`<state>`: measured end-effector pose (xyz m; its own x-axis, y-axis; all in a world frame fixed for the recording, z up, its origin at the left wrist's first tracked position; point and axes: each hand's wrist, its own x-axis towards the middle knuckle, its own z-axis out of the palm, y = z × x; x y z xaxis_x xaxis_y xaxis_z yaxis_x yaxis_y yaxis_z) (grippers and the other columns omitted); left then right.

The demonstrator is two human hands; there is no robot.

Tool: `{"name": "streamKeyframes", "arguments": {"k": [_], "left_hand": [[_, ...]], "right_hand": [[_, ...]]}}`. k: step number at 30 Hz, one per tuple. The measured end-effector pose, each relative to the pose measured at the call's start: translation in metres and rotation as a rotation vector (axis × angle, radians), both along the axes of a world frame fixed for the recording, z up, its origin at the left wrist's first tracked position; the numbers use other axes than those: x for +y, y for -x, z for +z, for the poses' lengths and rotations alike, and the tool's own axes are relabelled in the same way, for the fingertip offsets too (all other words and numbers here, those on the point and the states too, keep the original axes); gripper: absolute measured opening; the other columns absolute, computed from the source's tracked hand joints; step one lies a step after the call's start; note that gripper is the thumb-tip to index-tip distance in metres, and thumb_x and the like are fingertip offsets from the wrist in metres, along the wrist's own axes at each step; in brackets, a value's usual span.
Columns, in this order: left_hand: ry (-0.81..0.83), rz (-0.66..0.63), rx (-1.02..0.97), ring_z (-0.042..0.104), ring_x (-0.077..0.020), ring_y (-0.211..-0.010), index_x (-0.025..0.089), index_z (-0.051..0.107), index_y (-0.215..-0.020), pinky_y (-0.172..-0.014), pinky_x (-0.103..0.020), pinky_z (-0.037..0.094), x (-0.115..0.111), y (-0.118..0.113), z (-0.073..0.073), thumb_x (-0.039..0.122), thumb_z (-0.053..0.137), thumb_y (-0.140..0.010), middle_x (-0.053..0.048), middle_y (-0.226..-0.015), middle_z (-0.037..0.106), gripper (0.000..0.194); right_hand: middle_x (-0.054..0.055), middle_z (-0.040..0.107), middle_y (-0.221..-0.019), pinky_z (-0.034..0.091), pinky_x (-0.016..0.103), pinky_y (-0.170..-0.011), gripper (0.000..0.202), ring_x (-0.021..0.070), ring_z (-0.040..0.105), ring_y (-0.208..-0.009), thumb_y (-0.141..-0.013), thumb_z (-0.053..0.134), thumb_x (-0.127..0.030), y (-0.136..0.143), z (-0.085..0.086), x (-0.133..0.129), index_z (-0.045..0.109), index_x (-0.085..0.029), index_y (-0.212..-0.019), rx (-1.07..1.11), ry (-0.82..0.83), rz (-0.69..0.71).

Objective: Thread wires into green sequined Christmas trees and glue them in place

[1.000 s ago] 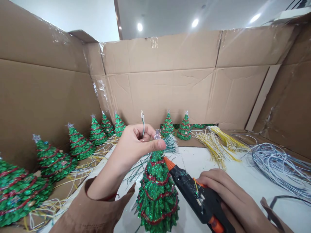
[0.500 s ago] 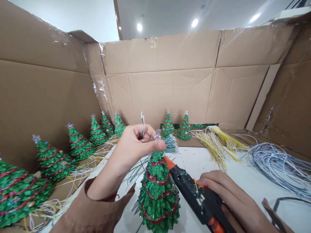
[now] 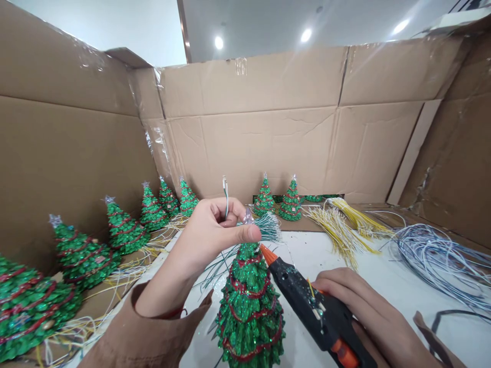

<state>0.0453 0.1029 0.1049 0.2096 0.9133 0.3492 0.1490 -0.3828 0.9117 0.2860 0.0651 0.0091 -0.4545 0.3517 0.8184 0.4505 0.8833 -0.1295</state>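
A small green Christmas tree (image 3: 251,312) with glitter and red garlands stands upright in front of me. My left hand (image 3: 218,227) is closed at its tip, thumb and fingers around the clear topper (image 3: 248,215). A thin green-and-white wire (image 3: 226,197) sticks up from between the curled fingers of that same hand. My right hand (image 3: 368,306) grips a black hot glue gun (image 3: 303,301) with an orange nozzle. The nozzle's tip is at the tree's upper right side, just below my left thumb; whether it touches cannot be made out.
More trees (image 3: 125,225) line the left side and back, with loose wires at their bases. Behind my left hand lies a bundle of green wires (image 3: 268,227). Yellow-and-white wires (image 3: 333,230) and coiled blue-white wires (image 3: 433,260) lie right. Cardboard walls (image 3: 253,148) enclose the table.
The glue gun has shifted very slightly right, its nozzle still close to the tree's upper part. My left hand keeps its hold on the topper, and the view has moved a little.
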Motion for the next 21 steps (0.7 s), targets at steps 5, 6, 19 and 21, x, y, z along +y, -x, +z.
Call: {"name": "streamKeyframes", "arguments": {"k": [5,6,19,21], "left_hand": [[0.031,-0.041,0.008,0.021,-0.0070,-0.048,0.019,0.052,-0.060,-0.048,-0.024,0.014,0.001,-0.001,-0.003,0.031,0.082,-0.050,0.009,-0.048,0.022,0.034],[0.033,-0.041,0.011,0.021,-0.0069,-0.048,0.018,0.052,-0.059,-0.048,-0.024,0.014,0.001,-0.001,-0.003,0.030,0.083,-0.049,0.009,-0.048,0.021,0.035],[-0.006,-0.024,0.006,0.022,-0.0069,-0.049,0.018,0.054,-0.061,-0.049,-0.022,0.015,0.001,0.004,0.001,0.038,0.083,-0.049,0.009,-0.049,0.021,0.038],[-0.002,-0.025,0.003,0.023,-0.0068,-0.050,0.018,0.054,-0.061,-0.049,-0.021,0.016,0.001,0.003,0.001,0.037,0.083,-0.048,0.009,-0.049,0.023,0.038]], "right_hand": [[0.009,0.065,-0.089,0.055,0.017,-0.070,0.030,0.0152,0.066,-0.082,-0.096,0.033,-0.037,0.000,0.001,0.000,0.054,-0.020,-0.110,0.005,0.029,-0.013],[0.008,0.065,-0.089,0.055,0.017,-0.070,0.031,0.0153,0.065,-0.081,-0.095,0.035,-0.040,-0.001,0.001,0.000,0.054,-0.021,-0.110,0.009,0.043,0.001],[0.013,0.054,-0.118,0.048,0.036,-0.089,0.037,0.0247,0.055,-0.108,-0.095,0.028,-0.031,-0.026,-0.059,0.036,0.043,-0.023,-0.127,0.099,0.233,-0.049],[0.013,0.055,-0.116,0.048,0.038,-0.089,0.033,0.0240,0.055,-0.107,-0.093,0.034,-0.025,-0.029,-0.068,0.053,0.047,-0.021,-0.123,0.057,0.282,-0.157]]}}
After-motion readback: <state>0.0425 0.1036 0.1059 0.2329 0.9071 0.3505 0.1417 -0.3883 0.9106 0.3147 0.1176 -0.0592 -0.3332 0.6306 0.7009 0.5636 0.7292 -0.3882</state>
